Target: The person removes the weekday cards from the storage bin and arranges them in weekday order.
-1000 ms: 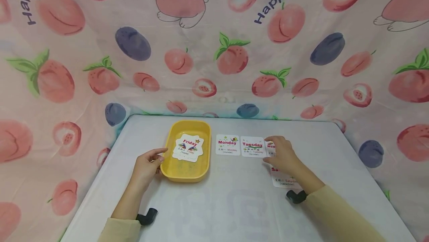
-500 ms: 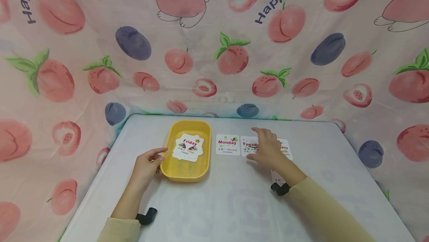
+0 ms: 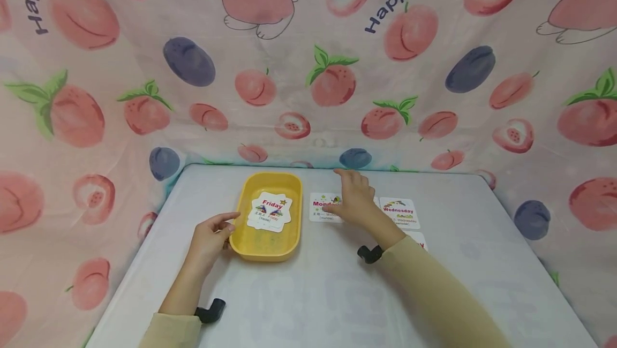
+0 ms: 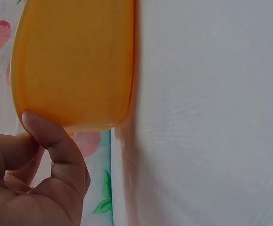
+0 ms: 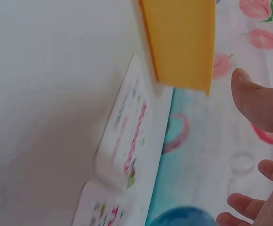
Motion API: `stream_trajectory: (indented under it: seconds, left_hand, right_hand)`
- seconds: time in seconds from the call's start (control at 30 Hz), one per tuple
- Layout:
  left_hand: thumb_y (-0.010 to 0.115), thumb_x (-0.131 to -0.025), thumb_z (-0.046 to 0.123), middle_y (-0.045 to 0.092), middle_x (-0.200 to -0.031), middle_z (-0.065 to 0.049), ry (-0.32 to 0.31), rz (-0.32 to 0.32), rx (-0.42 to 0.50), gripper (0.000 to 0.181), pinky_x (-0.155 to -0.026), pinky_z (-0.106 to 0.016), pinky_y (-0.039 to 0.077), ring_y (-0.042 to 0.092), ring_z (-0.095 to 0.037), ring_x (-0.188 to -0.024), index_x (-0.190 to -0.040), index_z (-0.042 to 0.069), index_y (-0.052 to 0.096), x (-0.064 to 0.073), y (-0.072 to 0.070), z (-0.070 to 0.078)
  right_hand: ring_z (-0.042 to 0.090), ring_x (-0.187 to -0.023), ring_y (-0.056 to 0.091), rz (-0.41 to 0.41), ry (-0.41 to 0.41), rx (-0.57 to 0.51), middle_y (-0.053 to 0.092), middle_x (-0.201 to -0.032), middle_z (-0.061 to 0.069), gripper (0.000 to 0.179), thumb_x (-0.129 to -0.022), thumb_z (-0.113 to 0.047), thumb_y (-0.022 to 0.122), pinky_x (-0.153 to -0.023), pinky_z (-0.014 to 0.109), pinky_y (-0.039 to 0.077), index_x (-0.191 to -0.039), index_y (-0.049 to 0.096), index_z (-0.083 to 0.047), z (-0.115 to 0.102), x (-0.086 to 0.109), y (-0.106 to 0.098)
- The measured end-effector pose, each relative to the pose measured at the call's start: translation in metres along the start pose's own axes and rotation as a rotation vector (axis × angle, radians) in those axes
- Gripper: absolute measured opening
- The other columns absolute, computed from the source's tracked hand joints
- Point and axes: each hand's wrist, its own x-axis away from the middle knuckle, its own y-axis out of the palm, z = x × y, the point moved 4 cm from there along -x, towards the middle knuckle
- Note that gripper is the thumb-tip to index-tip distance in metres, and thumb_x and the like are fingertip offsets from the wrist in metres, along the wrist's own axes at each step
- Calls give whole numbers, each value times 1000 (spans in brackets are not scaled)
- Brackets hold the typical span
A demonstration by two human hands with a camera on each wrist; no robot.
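My left hand (image 3: 208, 238) grips the left rim of a yellow plastic tray (image 3: 269, 249); in the left wrist view its thumb (image 4: 49, 134) lies on the tray's outer wall. Inside the tray a small stack of white scalloped cards has the Friday card (image 3: 270, 210) on top. My right hand (image 3: 355, 201) holds nothing, its fingers spread above the Monday card (image 3: 316, 214) and the mostly hidden Tuesday card. Right of it lies the Wednesday card (image 3: 401, 214) in the same row. In the right wrist view the Monday card (image 5: 124, 129) lies near the tray (image 5: 181, 42).
Below the Wednesday card, another white card (image 3: 419, 239) is partly covered by the right sleeve (image 3: 434, 273). A white cloth covers the table (image 3: 299, 305). Behind it hangs a pink fruit-print curtain (image 3: 299, 59). A black wrist mount (image 3: 370, 254) sits at the right wrist.
My right hand has moved left, away from the Wednesday card, across Tuesday to over Monday, uncovering Wednesday. The left hand and the tray have stayed in place.
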Motion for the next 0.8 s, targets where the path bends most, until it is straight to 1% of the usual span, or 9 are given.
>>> stream_trajectory:
  seconds: [0.23,0.37,0.47,0.67,0.8]
  left_hand:
    - [62,-107,4,61,-102,-11,-7,3,10,35,-63,-26,55,58,-20,-76,-140,10,71,-1,1,-2]
    - [62,-107,4,60,-103,-11,-8,-2,9,35,-63,-26,56,58,-20,-76,-140,10,71,-1,1,-1]
    - [62,-107,4,60,-103,-11,-11,-6,9,35,-63,-27,56,58,-20,-76,-140,10,71,0,1,0]
    - [62,-107,4,60,-103,-11,-8,-1,9,35,-63,-27,56,58,-20,-75,-140,10,71,0,0,0]
    - [62,-107,4,60,-102,-11,-6,-1,10,35,-62,-27,56,58,-20,-74,-140,10,71,-1,0,-1]
  right_hand:
    - [45,-154,28,-21,-1,-8,31,-167,20,106,-85,-50,90,-114,70,32,-165,28,-19,-24,-13,7]
    - [43,-154,29,-19,-2,-22,34,-166,18,108,-83,-52,91,-115,69,33,-165,29,-19,-36,-19,11]
    - [41,-152,30,-14,-9,-34,35,-165,16,110,-81,-51,93,-115,67,33,-165,29,-22,-46,-23,13]
    - [39,-149,32,-10,-35,-54,35,-164,14,109,-80,-54,93,-114,64,34,-164,30,-27,-70,-29,16]
    - [39,-149,33,-14,-48,-65,35,-164,14,112,-77,-50,96,-113,63,35,-164,30,-27,-85,-35,18]
